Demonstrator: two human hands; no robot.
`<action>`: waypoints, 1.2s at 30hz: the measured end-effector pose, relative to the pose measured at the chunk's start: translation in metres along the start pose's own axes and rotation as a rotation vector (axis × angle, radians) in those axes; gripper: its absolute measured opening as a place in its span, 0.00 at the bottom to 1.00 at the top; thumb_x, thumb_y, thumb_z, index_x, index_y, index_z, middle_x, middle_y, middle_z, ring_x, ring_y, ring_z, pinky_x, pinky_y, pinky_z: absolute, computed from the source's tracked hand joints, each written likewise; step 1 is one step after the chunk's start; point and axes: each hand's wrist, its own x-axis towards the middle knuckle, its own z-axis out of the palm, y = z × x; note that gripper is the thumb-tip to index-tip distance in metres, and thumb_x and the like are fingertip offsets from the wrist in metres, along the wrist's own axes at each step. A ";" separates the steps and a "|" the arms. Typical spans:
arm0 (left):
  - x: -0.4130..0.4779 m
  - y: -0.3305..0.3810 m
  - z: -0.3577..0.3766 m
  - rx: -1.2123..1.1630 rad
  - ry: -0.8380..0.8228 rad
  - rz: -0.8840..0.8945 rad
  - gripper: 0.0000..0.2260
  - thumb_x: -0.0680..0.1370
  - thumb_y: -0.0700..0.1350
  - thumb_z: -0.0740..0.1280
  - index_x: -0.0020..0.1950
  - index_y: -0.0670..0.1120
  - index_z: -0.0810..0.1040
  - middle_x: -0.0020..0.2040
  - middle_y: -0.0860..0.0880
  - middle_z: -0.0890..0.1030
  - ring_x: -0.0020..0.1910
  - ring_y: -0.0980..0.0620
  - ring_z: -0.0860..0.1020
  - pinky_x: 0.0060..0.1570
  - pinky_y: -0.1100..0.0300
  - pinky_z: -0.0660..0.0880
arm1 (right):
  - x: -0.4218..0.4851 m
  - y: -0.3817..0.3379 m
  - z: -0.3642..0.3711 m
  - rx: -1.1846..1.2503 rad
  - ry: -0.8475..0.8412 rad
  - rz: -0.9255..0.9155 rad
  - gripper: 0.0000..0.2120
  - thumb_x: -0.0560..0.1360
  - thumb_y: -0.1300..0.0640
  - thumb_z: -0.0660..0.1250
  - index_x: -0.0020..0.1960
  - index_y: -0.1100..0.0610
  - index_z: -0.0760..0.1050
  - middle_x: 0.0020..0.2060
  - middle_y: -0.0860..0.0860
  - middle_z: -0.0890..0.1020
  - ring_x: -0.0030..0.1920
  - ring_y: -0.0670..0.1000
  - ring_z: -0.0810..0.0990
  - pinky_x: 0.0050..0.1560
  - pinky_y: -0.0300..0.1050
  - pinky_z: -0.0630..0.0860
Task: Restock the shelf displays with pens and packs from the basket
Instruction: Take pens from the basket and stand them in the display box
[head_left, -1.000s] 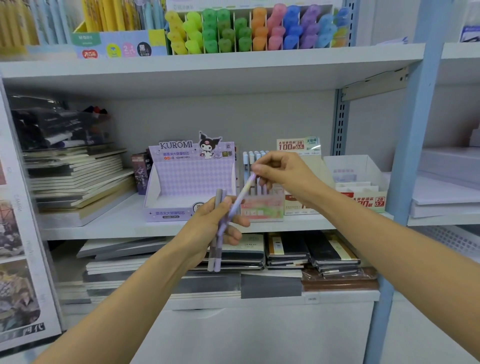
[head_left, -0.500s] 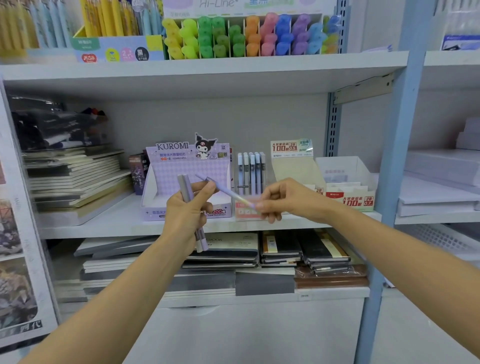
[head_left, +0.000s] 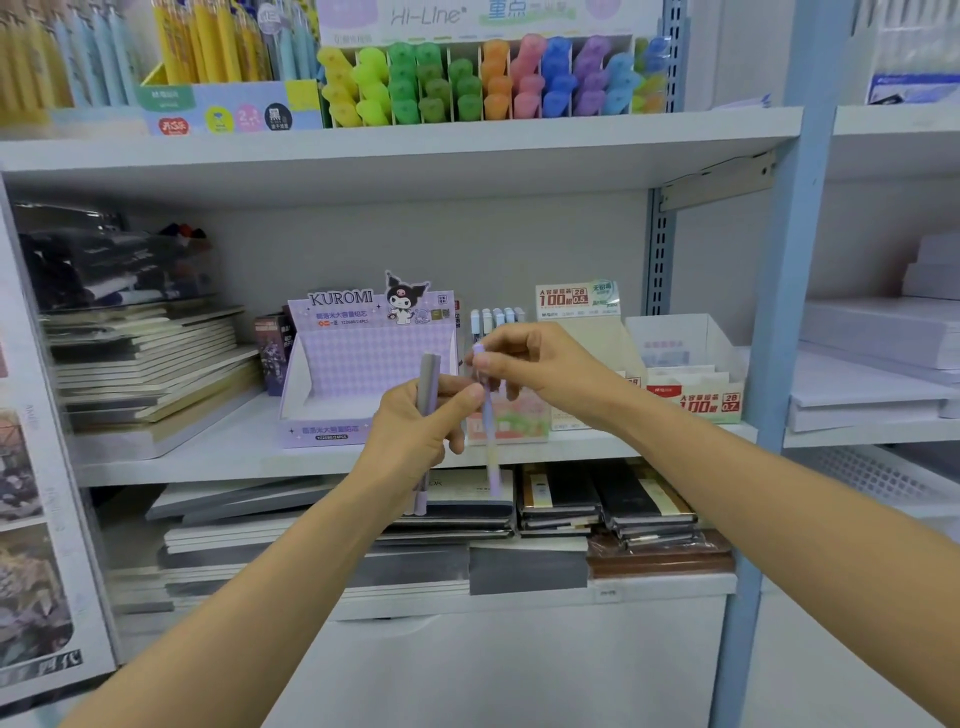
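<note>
Since half a second ago, the pastel pen (head_left: 491, 452) has been swung from a slant to nearly upright, and the right hand (head_left: 540, 364) has been raised from the shelf edge to the level of the display boxes.

In the head view, the pastel pen is pinched near its upper end by the curled fingers (head_left: 511, 376) of the right hand, and its lower end hangs in front of the middle shelf (head_left: 208, 457). A bundle of pens (head_left: 428, 382) is gripped upright in the left hand (head_left: 415, 436), its grey tops seen above the fist and its lilac ends below. The left thumb tip is held just beside the pastel pen; whether it touches cannot be told.

Behind the hands, on the middle shelf, an open purple Kuromi box (head_left: 363, 364) is seen to the left, and a small pen display (head_left: 511, 421) with upright pens directly behind the pastel pen. Lead refill boxes (head_left: 691, 364) stand to the right. Stacked notebooks (head_left: 145, 364) are seen far left, and coloured highlighters (head_left: 493, 78) fill the upper shelf.
</note>
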 end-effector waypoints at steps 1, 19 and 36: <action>0.003 0.000 -0.001 -0.020 0.011 -0.048 0.05 0.76 0.50 0.71 0.48 0.49 0.81 0.40 0.39 0.80 0.29 0.50 0.69 0.22 0.65 0.63 | 0.001 -0.001 -0.004 0.012 0.048 -0.006 0.09 0.79 0.59 0.65 0.54 0.65 0.78 0.41 0.54 0.82 0.39 0.46 0.79 0.39 0.40 0.76; 0.007 -0.009 -0.009 -0.142 -0.106 -0.159 0.11 0.84 0.50 0.57 0.60 0.48 0.75 0.29 0.52 0.70 0.24 0.55 0.65 0.24 0.63 0.65 | 0.036 0.025 -0.051 -0.048 0.695 -0.050 0.09 0.81 0.58 0.61 0.56 0.63 0.75 0.44 0.57 0.84 0.40 0.48 0.82 0.40 0.38 0.79; 0.011 -0.023 -0.012 -0.164 -0.187 -0.105 0.12 0.83 0.47 0.59 0.61 0.49 0.79 0.39 0.48 0.82 0.36 0.52 0.80 0.42 0.58 0.79 | 0.041 0.046 -0.041 -0.289 0.421 -0.038 0.09 0.80 0.60 0.63 0.59 0.59 0.73 0.41 0.51 0.84 0.38 0.41 0.82 0.42 0.36 0.80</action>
